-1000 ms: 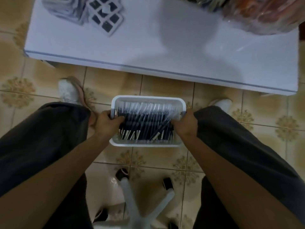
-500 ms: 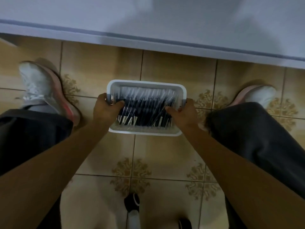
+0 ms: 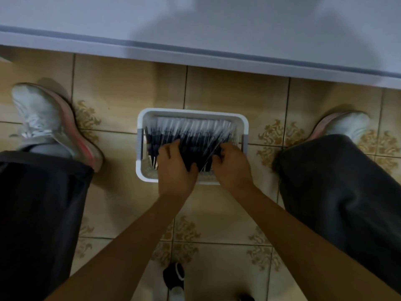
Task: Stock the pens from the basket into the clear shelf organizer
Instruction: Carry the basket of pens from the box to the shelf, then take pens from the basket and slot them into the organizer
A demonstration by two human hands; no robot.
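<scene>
My left hand [image 3: 175, 170] and right hand [image 3: 233, 170] reach into the white basket [image 3: 193, 112] on the tiled floor [image 3: 130, 92], fingers [image 3: 172, 147] curled around the bundle of dark pens [image 3: 191, 135] lying inside it.

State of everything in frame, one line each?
basket: upright on the floor, holds pens
pens: packed in the basket, under both hands
left hand: inside basket, grips a bunch of pens
right hand: inside basket, fingers curled into pens
</scene>
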